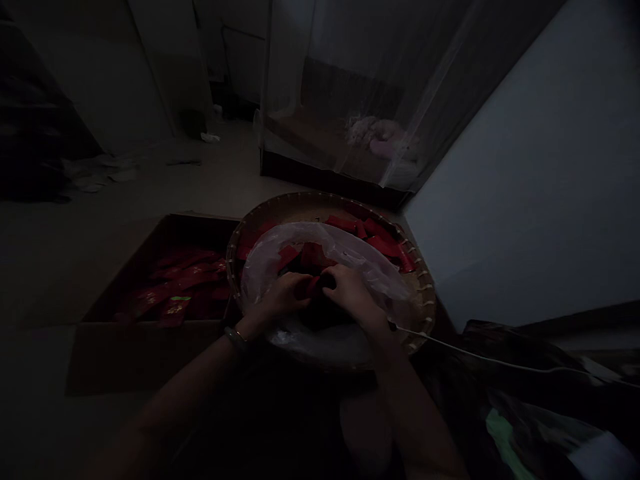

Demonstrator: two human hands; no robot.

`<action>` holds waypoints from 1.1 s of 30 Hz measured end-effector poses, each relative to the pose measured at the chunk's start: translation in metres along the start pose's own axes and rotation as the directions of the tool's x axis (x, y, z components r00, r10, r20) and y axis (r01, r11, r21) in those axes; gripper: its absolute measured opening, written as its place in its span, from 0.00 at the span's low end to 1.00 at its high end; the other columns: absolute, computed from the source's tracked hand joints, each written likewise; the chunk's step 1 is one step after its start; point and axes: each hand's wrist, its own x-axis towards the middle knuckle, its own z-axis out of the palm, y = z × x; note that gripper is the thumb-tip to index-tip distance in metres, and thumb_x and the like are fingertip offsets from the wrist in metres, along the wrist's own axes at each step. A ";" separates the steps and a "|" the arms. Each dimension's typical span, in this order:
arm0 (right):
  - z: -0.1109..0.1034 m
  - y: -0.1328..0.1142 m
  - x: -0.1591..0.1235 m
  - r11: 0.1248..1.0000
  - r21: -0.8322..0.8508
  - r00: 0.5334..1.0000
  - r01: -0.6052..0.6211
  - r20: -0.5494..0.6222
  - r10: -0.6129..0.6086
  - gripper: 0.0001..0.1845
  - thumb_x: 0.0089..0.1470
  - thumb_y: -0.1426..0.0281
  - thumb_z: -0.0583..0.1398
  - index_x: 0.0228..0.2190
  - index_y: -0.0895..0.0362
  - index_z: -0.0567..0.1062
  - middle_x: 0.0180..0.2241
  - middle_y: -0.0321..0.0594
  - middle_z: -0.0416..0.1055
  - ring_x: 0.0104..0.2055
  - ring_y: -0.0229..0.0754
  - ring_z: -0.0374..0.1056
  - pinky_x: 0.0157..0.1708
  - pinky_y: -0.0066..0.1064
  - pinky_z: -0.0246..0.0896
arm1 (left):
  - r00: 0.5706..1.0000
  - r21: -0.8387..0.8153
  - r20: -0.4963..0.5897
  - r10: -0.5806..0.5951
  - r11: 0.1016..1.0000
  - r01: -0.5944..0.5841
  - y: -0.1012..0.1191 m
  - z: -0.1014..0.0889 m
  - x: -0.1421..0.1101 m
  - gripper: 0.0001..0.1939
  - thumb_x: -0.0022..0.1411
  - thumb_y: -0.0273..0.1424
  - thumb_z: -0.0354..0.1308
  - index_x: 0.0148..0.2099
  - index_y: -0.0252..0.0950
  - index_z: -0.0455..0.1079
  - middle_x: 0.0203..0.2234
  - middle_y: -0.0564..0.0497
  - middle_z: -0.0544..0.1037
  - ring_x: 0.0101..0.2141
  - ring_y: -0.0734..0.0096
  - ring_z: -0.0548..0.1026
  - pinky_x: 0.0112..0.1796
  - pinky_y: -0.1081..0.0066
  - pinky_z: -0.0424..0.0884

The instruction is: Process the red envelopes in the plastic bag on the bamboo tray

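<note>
The room is very dim. A round woven basket point(425, 283) sits on the floor in front of me, lined with a clear plastic bag point(360, 257) and holding several red packets point(383, 243). My left hand point(283, 300) and my right hand point(353, 290) meet over the middle of the bag. Between their fingertips they pinch one small red packet point(314, 285). A bracelet circles my left wrist. What lies under my hands is dark and hard to make out.
A cardboard box point(150, 257) with several red packets stands left of the basket. A white wall rises on the right. A netted frame over a low platform point(340, 160) stands behind. A thin white cable point(475, 357) runs right past dark cloth.
</note>
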 end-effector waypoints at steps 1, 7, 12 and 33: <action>0.002 0.000 0.001 1.000 -0.003 1.000 0.009 -0.008 -0.009 0.16 0.42 0.79 0.61 0.37 0.57 0.75 0.38 0.42 0.72 0.42 0.43 0.67 0.43 0.33 0.61 | 1.000 0.005 -0.001 -0.002 1.000 0.002 -0.001 0.000 0.000 0.22 0.48 0.31 0.63 0.48 0.38 0.69 0.38 0.47 0.76 0.37 0.64 0.74 0.39 0.65 0.69; 0.011 0.002 -0.003 0.988 0.145 0.989 0.049 -0.144 -0.028 0.18 0.42 0.78 0.60 0.39 0.56 0.74 0.38 0.40 0.70 0.40 0.40 0.67 0.41 0.32 0.62 | 1.000 -0.012 0.015 -0.002 1.000 0.003 -0.003 0.000 0.000 0.24 0.48 0.31 0.63 0.50 0.38 0.68 0.40 0.46 0.76 0.39 0.62 0.73 0.39 0.64 0.69; 0.014 0.000 -0.007 0.993 0.118 0.998 -0.007 -0.063 0.014 0.11 0.46 0.78 0.58 0.33 0.56 0.76 0.36 0.41 0.74 0.41 0.43 0.68 0.44 0.36 0.61 | 1.000 0.003 0.025 -0.005 1.000 0.005 -0.004 0.001 0.000 0.24 0.47 0.32 0.63 0.49 0.37 0.68 0.38 0.46 0.76 0.37 0.63 0.73 0.38 0.65 0.69; 0.035 0.017 -0.014 0.700 0.714 0.960 -0.008 -0.190 0.205 0.19 0.47 0.71 0.57 0.43 0.57 0.71 0.41 0.43 0.73 0.43 0.41 0.71 0.43 0.33 0.67 | 0.999 0.009 0.034 0.003 1.000 -0.003 -0.003 0.002 0.000 0.26 0.46 0.30 0.65 0.50 0.35 0.67 0.40 0.44 0.74 0.40 0.61 0.72 0.41 0.63 0.69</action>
